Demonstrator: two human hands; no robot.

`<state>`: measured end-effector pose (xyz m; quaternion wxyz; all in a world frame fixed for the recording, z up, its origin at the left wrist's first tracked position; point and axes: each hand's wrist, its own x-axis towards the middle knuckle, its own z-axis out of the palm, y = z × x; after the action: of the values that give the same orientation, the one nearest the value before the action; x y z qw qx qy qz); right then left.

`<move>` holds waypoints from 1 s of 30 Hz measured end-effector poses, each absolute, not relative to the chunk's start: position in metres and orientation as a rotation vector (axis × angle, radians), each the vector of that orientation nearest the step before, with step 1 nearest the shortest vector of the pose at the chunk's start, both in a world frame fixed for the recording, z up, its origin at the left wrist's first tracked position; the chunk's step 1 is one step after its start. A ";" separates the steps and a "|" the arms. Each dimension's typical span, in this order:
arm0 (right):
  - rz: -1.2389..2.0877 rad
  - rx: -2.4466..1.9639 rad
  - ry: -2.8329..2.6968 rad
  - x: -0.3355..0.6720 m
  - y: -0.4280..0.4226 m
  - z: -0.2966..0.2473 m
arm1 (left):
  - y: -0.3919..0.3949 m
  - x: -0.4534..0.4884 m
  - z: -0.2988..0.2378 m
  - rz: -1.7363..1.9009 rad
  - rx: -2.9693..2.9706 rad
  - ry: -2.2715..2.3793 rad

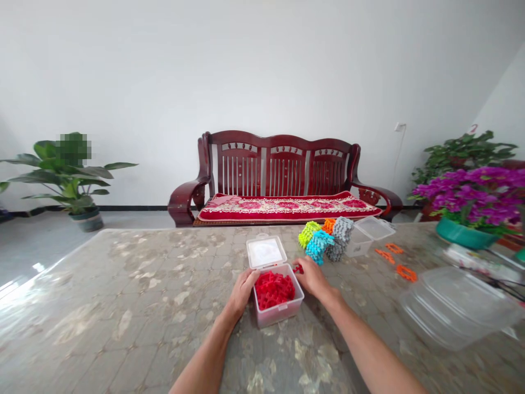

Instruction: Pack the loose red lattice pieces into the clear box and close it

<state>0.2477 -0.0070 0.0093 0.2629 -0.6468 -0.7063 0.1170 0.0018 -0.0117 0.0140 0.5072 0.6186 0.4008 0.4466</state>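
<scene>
Centrally, the clear box [279, 316], its lid [266, 252] hinged back, sits on the table [123, 306] nearly filled with red pieces [274, 289]. The left hand [244, 287] rests unclenched against its left wall; the right hand [312, 276] pinches one further red piece [298, 268] at the right rim. Coloured stacks [324, 241] and loose orange pieces [406, 272] lie outside, unboxed.

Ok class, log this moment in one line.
left hand: touches clear plastic box holding red pieces | right hand: pinches red plastic piece

Red pieces [274, 288] in clear box [279, 312]; marbled beige table [123, 306].
</scene>
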 end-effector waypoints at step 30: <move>0.296 -1.497 -2.200 0.226 -0.056 0.096 | -0.014 0.002 0.017 1.109 1.468 0.923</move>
<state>0.2256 -0.0560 0.0959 0.2299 -0.5443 -0.7996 0.1075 0.0024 -0.0137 0.0166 0.5155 0.6111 0.3843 0.4617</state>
